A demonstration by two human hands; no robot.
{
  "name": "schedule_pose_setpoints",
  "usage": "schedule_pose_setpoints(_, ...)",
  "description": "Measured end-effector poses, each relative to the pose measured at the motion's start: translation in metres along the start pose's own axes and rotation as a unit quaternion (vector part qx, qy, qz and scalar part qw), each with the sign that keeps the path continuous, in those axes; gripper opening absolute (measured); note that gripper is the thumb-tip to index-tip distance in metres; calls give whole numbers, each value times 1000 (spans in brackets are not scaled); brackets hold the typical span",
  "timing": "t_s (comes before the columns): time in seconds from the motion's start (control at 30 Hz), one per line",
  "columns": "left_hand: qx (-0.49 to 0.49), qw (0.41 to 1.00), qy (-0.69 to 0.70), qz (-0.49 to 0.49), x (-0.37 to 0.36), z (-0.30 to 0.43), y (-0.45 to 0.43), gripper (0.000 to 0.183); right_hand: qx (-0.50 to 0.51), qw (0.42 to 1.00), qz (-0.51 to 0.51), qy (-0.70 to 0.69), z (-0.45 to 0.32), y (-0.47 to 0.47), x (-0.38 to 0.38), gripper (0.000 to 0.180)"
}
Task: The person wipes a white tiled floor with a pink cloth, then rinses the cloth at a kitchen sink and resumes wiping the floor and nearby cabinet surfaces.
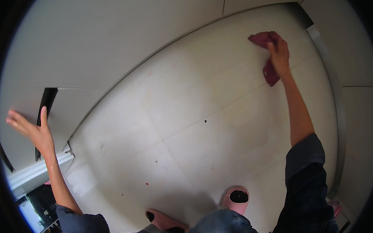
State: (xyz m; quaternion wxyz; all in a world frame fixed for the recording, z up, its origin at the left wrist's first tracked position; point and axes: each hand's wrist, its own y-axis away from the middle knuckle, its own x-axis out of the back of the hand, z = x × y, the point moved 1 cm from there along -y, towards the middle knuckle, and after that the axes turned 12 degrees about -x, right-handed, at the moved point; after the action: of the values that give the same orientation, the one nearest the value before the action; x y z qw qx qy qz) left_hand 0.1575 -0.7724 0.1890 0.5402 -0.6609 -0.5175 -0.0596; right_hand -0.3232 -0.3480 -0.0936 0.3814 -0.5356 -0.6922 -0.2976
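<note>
My right hand (279,54) holds a dark red cloth (271,72) at the upper right, over the pale tiled floor (186,110). The cloth hangs in two parts, one on each side of my fingers, and bears a small tag. At the far left, my left hand (39,132) is raised with fingers and thumb spread and nothing in it. It is in front of a light cabinet front (67,99), beside a black recessed handle (49,96). Whether it touches the front, I cannot tell.
Small dark crumbs (205,121) and a red speck (147,183) lie on the floor. Cabinets run along the upper left and the right side (359,115). An open-toed pink slipper (237,198) is on each of my feet. Dark items stand at the lower left.
</note>
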Motion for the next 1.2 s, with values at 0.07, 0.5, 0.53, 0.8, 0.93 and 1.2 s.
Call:
schedule_pose_setpoints(0.07, -4, 1000, -21, -2, 1, -3, -2, 93, -36, 986, 81, 140, -17, 17, -40, 67)
schedule_pose_setpoints(0.5, -53, 996, -56, -50, 8, -13, -5, 96, 271, 941, -198, -36, -178, 160, -94, 49)
schedule_pose_setpoints(0.53, -52, 996, -52, -47, 5, -10, -7, 97, 308, 931, -191, -50, -185, 199, -98, 53)
schedule_pose_setpoints(0.8, -16, 996, -63, -68, -4, -22, 6, 100, 237, 967, -95, 31, -102, 155, -78, 67)
schedule_pose_setpoints(0.93, -37, 997, -48, -54, 2, -27, 3, 100, 129, 961, 91, 225, 36, 78, -17, 66)
schedule_pose_setpoints(1.2, -71, 997, -28, -10, -7, -10, -4, 92, 95, 973, 109, 178, 56, 115, -12, 69)
